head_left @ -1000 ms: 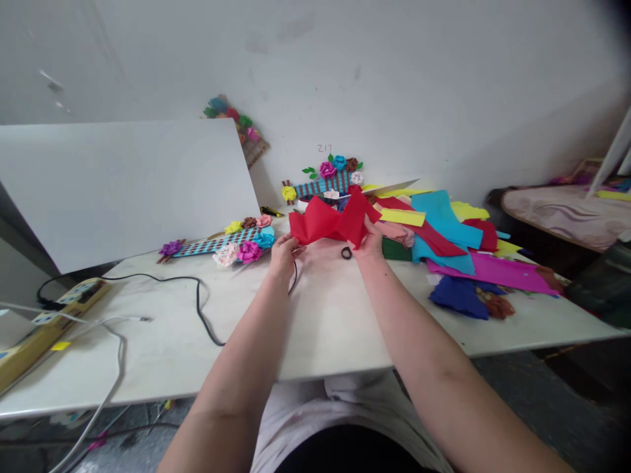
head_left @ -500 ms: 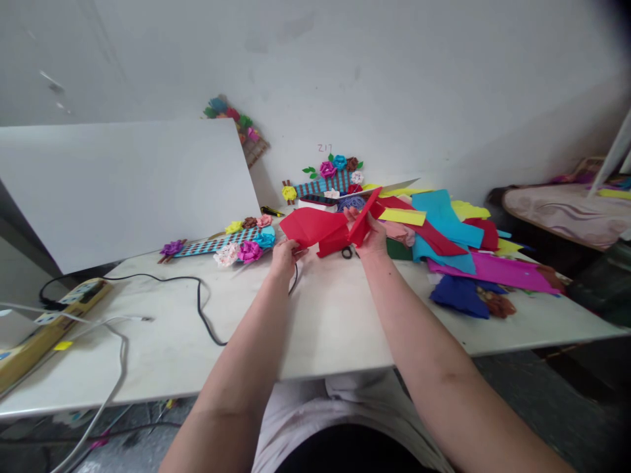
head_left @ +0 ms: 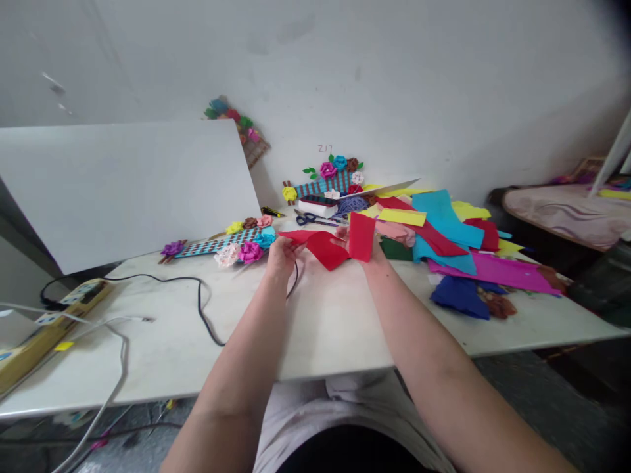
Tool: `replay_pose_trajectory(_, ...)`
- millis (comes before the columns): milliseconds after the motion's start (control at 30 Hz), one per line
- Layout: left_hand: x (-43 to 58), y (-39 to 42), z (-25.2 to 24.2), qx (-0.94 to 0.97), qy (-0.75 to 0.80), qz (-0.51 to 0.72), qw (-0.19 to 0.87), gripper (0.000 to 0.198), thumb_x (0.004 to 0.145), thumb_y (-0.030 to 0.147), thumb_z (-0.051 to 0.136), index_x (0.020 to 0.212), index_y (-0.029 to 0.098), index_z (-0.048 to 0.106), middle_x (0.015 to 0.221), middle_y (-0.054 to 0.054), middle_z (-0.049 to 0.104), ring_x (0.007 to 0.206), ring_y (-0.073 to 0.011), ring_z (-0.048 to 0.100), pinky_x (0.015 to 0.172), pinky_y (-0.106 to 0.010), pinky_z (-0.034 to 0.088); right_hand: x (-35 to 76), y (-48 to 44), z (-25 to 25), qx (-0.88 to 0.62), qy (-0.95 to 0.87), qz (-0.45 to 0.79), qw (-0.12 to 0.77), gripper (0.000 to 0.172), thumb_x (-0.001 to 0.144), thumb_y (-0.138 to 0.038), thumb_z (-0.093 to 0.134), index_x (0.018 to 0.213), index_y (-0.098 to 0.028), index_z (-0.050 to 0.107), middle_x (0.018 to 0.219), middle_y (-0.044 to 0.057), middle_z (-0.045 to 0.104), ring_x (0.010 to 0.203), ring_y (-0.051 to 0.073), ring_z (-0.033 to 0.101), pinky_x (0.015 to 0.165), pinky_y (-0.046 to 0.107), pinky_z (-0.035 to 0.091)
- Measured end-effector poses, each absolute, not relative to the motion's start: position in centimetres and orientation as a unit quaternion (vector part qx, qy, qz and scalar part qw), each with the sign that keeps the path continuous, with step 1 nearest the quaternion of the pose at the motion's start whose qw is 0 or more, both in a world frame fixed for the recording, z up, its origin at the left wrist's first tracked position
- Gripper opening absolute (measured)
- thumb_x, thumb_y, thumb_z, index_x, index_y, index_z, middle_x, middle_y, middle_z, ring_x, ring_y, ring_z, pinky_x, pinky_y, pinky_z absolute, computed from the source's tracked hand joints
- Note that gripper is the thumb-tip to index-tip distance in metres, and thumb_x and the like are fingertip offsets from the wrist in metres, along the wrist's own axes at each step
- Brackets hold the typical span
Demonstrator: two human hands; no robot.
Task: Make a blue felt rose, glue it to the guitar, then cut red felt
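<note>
My left hand point(head_left: 282, 254) and right hand point(head_left: 376, 253) pinch a red paper strip point(head_left: 329, 249), partly hiding the right; blue-handled scissors point(head_left: 306, 219) lie beyond.

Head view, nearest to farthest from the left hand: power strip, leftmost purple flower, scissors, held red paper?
From the left hand:
1. Red paper: in its fingers, stretching right.
2. Scissors: just beyond, slightly right.
3. Purple flower: left, at the end of the woven piece.
4. Power strip: far left.

Over there on the wall point(head_left: 419, 98), someone's handwritten number point(head_left: 325, 149) reads 217, or perhaps Z17.
</note>
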State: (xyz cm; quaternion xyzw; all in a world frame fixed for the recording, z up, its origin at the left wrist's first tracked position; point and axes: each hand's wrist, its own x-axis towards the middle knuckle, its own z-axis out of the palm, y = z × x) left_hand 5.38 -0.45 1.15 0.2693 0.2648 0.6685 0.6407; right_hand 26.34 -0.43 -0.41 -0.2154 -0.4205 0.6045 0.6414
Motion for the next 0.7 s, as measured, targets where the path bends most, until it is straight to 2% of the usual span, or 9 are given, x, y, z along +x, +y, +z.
replay_pose_trajectory(100,5.2,-0.3,1.1,0.255,0.248,0.673,0.648,0.01,0.053,0.006,0.052,0.057,0.016,0.051,0.059,-0.002,0.062,0.06,-0.0155,0.063,0.073,-0.032,0.055,26.5,-0.9,-0.3,-0.285,-0.489,0.625,0.538,0.017,0.072,-0.035,0.06,0.068,-0.018,0.061,0.073,0.007,0.071,0.085,0.025,0.067,0.086,0.043,0.05)
replay_pose_trajectory(200,5.1,-0.1,1.1,0.257,0.233,0.671,0.655,0.012,0.053,0.006,0.051,0.058,0.016,0.053,0.058,-0.002,0.062,0.059,-0.0157,0.063,0.071,-0.032,0.055,26.6,-1.5,0.1,-0.343,-0.526,0.642,0.441,0.019,0.072,-0.032,0.058,0.069,-0.016,0.065,0.077,0.011,0.072,0.082,0.026,0.068,0.076,0.038,0.053)
replay_pose_trajectory(333,5.0,-0.2,1.2,0.262,0.217,0.671,0.658,0.014,0.053,0.006,0.05,0.06,0.016,0.057,0.059,-0.003,0.063,0.059,-0.016,0.063,0.072,-0.033,0.055,26.6,-1.6,0.1,-0.378,-0.581,0.621,0.365,0.017,0.066,-0.025,0.062,0.078,-0.015,0.07,0.079,0.01,0.073,0.08,0.024,0.068,0.066,0.032,0.053)
replay_pose_trajectory(433,5.0,-0.3,1.3,0.262,0.208,0.676,0.656,0.013,0.053,0.006,0.05,0.059,0.016,0.056,0.057,-0.002,0.062,0.058,-0.015,0.062,0.074,-0.034,0.055,26.1,-1.4,-0.2,-0.393,-0.605,0.598,0.351,0.019,0.062,-0.021,0.065,0.079,-0.015,0.071,0.072,0.008,0.073,0.07,0.022,0.067,0.059,0.028,0.051)
replay_pose_trajectory(567,4.9,-0.3,1.4,0.278,0.195,0.676,0.654,0.01,0.055,0.007,0.053,0.058,0.017,0.054,0.055,0.0,0.06,0.055,-0.0134,0.059,0.073,-0.033,0.055,24.8,-1.2,-0.8,-0.426,-0.595,0.58,0.358,0.018,0.06,-0.017,0.063,0.076,-0.016,0.071,0.064,0.004,0.071,0.056,0.017,0.062,0.058,0.029,0.05)
replay_pose_trajectory(700,4.9,-0.4,1.5,0.298,0.17,0.675,0.653,0.01,0.053,0.007,0.054,0.056,0.017,0.053,0.057,-0.001,0.061,0.055,-0.0135,0.058,0.07,-0.034,0.055,23.2,-0.8,-1.4,-0.443,-0.591,0.539,0.406,0.017,0.062,-0.018,0.061,0.076,-0.016,0.071,0.067,0.004,0.071,0.058,0.017,0.061,0.064,0.032,0.05)
